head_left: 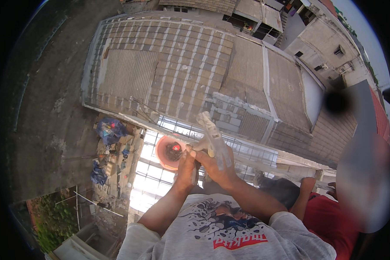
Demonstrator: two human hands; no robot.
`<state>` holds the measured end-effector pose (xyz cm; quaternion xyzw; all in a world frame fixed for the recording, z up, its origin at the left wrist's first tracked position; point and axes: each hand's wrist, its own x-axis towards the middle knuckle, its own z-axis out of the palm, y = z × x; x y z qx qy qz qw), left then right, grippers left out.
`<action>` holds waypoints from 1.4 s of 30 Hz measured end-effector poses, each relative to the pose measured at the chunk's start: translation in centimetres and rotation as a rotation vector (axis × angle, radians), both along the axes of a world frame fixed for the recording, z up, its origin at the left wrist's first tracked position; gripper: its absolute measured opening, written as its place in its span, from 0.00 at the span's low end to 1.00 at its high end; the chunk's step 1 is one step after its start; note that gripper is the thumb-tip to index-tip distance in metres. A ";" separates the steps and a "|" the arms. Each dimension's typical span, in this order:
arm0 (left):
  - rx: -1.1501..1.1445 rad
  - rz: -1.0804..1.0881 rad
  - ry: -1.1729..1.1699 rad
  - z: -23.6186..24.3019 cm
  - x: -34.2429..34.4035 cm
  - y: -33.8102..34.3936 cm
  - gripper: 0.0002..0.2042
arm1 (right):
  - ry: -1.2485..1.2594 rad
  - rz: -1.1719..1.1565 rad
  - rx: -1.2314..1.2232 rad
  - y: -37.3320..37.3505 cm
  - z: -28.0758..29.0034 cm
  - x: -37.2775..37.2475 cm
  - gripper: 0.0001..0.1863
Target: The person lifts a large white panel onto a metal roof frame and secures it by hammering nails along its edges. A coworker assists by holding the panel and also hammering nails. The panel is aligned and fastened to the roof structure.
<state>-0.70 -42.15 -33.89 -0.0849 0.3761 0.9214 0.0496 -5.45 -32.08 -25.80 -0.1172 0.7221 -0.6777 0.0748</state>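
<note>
High above rooftops, my right hand (219,167) grips a pale caulking gun (212,136); my left hand (186,167) pinches its nozzle end beside an orange bucket (162,151). I judge a loosened grip would drop it.

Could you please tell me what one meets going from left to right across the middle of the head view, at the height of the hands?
Blue bundle → orange bucket → left hand → pale tool gripped in the right hand → another person's red sleeve.
</note>
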 end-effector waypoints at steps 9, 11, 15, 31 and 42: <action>-0.070 0.090 -0.033 0.4 0.5 0.3 0.27 | -0.096 0.023 0.088 0.1 -0.7 0.7 0.11; -0.083 0.094 -0.040 0.6 0.5 0.2 0.27 | -0.155 0.007 0.031 0.0 -0.7 0.8 0.10; -0.133 0.051 -0.023 1.2 0.8 -0.3 0.26 | -0.087 -0.022 0.119 -0.1 -0.6 0.8 0.10; -0.562 -0.034 -0.330 -5.2 2.7 -3.6 0.15 | -0.499 -0.171 0.259 2.2 -3.8 -0.1 0.16; -0.103 0.152 -0.738 -20.1 9.0 -8.5 0.23 | -0.840 -0.124 0.610 6.5 -18.4 5.2 0.12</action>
